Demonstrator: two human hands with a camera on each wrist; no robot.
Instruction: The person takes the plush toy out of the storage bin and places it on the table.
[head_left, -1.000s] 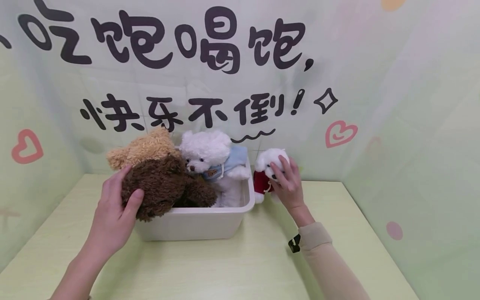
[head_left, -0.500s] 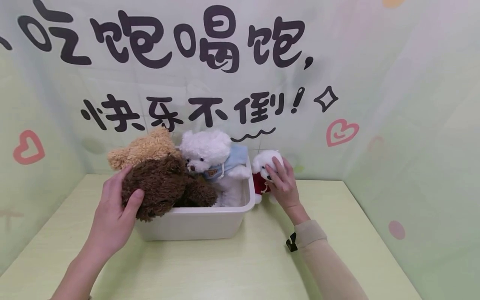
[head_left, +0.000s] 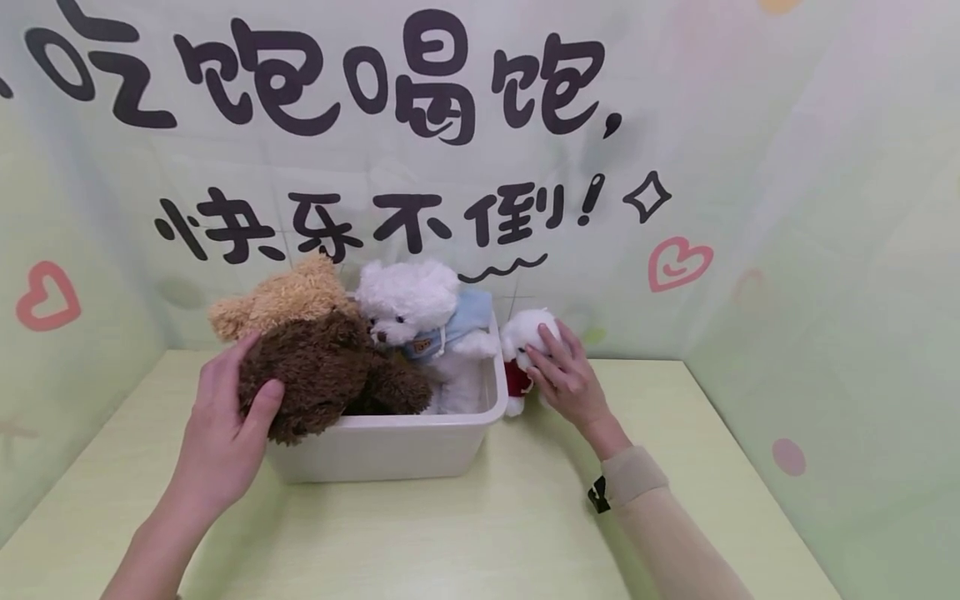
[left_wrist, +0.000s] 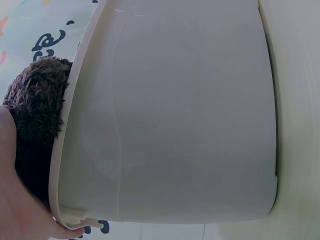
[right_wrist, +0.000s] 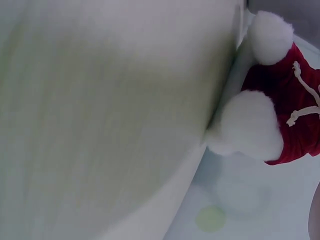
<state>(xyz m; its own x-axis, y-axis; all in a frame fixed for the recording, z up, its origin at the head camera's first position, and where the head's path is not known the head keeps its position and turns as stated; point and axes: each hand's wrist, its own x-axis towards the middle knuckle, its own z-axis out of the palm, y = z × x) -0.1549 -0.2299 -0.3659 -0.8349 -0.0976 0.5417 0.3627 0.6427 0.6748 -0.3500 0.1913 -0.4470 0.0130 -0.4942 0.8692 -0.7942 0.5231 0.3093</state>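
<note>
Left hand (head_left: 225, 425) grips dark brown plush (head_left: 311, 383) at its left side, thumb on near face; plush sits at near left of white bin (head_left: 382, 454), bulging over rim. Right hand (head_left: 573, 383) holds small white plush in red top (head_left: 528, 325) by head, fingers bent over face; toy upright just right of bin, at far side of desk (head_left: 525, 533); contact with bin unclear. Tan plush (head_left: 288, 300) far left in bin, white bear in blue top (head_left: 408, 296) far right.

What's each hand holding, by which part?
Left hand: brown plush, by its rounded end, body part unclear. Right hand: red-clad white bear, by its head.
</note>
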